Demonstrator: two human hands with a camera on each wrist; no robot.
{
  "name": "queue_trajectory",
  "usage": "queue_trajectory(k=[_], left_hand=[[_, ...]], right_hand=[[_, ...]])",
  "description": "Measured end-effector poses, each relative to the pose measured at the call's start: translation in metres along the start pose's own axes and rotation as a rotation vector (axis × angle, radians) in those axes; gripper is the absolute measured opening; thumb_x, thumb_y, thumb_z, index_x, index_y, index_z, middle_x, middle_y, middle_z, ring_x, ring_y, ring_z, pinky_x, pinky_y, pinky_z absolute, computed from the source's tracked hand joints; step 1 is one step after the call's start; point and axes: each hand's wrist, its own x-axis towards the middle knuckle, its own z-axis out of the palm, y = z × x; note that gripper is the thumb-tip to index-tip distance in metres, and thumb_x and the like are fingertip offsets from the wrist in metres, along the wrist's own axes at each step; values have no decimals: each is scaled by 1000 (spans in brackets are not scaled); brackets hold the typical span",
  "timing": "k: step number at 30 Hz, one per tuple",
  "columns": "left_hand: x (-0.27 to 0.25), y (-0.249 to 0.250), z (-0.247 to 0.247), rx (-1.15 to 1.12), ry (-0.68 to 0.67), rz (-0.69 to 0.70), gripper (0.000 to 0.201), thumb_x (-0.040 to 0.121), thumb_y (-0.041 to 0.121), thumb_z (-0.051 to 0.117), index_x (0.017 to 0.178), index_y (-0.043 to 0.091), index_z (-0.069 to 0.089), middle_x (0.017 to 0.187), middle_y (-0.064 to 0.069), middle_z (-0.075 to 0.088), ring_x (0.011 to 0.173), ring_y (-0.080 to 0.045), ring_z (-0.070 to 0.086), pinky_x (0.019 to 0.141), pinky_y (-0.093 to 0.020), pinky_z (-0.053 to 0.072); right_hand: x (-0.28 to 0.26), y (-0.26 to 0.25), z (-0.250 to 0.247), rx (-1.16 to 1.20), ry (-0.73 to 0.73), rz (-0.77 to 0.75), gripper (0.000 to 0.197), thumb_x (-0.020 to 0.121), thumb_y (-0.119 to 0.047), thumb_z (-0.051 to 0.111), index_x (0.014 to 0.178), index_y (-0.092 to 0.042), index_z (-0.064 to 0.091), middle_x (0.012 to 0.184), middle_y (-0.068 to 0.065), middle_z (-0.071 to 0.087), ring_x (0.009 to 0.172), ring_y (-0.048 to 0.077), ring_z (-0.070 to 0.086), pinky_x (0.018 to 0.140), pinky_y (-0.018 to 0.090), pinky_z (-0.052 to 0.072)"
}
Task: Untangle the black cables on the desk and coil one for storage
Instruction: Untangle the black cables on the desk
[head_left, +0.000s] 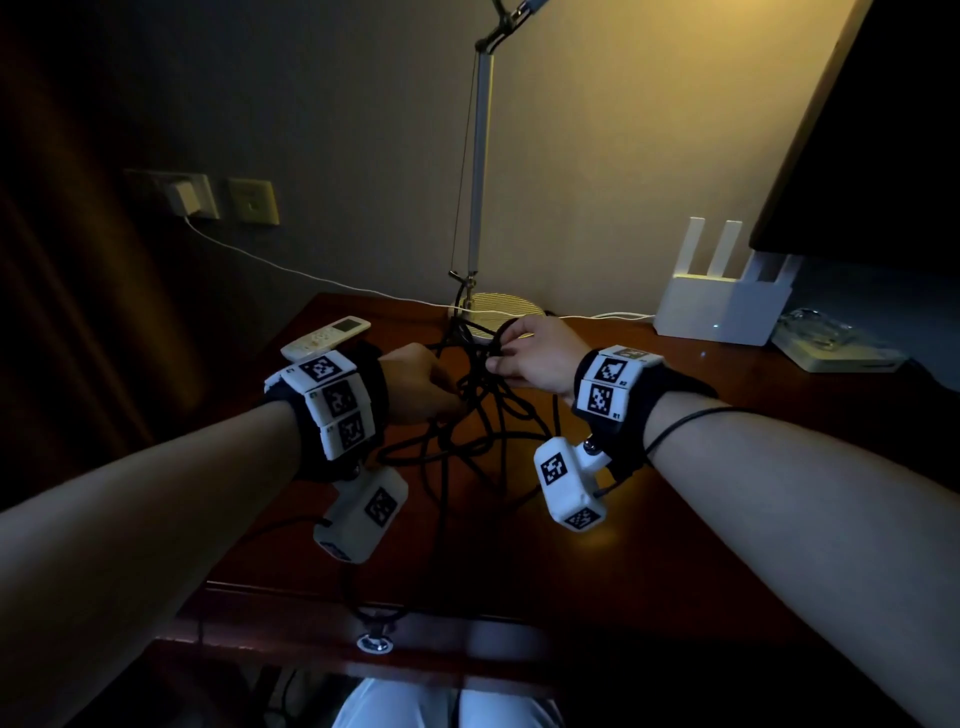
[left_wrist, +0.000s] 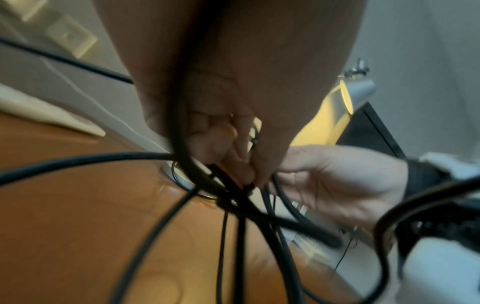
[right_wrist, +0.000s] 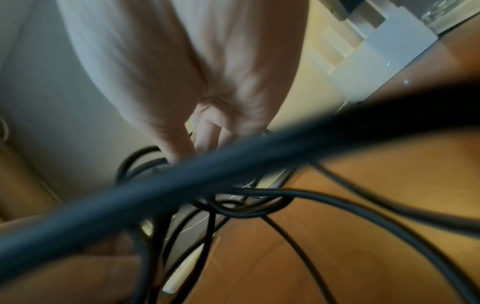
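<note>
A dim hotel-style room is showing: a dark wooden table (head_left: 675, 467) is carrying a lamp (head_left: 480, 208), router (head_left: 722, 306) and remote (head_left: 327, 338).

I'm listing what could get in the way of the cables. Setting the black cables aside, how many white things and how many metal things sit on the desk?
White: 3, the remote, the router and the charging cord.
Metal: 1, the lamp.
Total: 4.
Both hands grip the black cables.
</note>
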Motion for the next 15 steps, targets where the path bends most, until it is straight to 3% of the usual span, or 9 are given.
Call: queue_trajectory(k=[2,4,6,8,11,13,15], left_hand=[[0,1,0,-24,14,-23,12,85,34,67,79,25,72,69,5,65,63,-8,58,56,-21,44],[0,3,0,-25,18,-35,18,86,35,66,87,19,74,80,1,69,74,-13,63,63,-23,47],[-1,4,-1,-29,30,-44,22,86,36,65,92,17,75,88,-3,70,81,-15,63,68,-24,49],[-1,5,-1,-43,41,-48,22,86,35,65,90,16,74,86,-3,70,75,-12,61,65,-23,47],[0,5,0,-70,21,-55,21,88,32,64,91,13,73,78,-1,69,64,-9,61,55,-21,46],[0,6,1,-97,22,-67,19,88,27,65,94,10,71,75,-1,69,60,-9,63,50,-19,46],[0,8,0,-96,46,-81,20,87,22,67,100,6,68,74,-1,66,63,-11,64,47,-16,45]], right_hand=[[0,1,-2,-43,9,-21,23,84,1,70,86,-13,52,105,21,69,87,27,66,82,42,56],[0,3,-4,-78,23,-33,22,83,0,70,85,-14,53,94,18,67,75,24,64,68,36,56],[1,4,-4,-70,35,-8,23,82,0,71,86,-14,53,94,16,67,79,26,67,69,38,59],[0,2,-5,-169,76,24,24,80,-9,75,90,-17,56,98,10,69,88,27,70,75,44,60],[-3,-9,-8,-356,279,-43,36,75,-27,77,105,-22,57,97,0,60,86,18,60,65,32,52],[-4,-16,-5,-404,212,-200,43,75,-32,76,113,-30,57,111,-1,54,96,17,53,73,29,45],[-5,-21,3,-522,-51,-282,47,75,-35,76,119,-38,59,134,-1,41,120,20,40,97,37,40]])
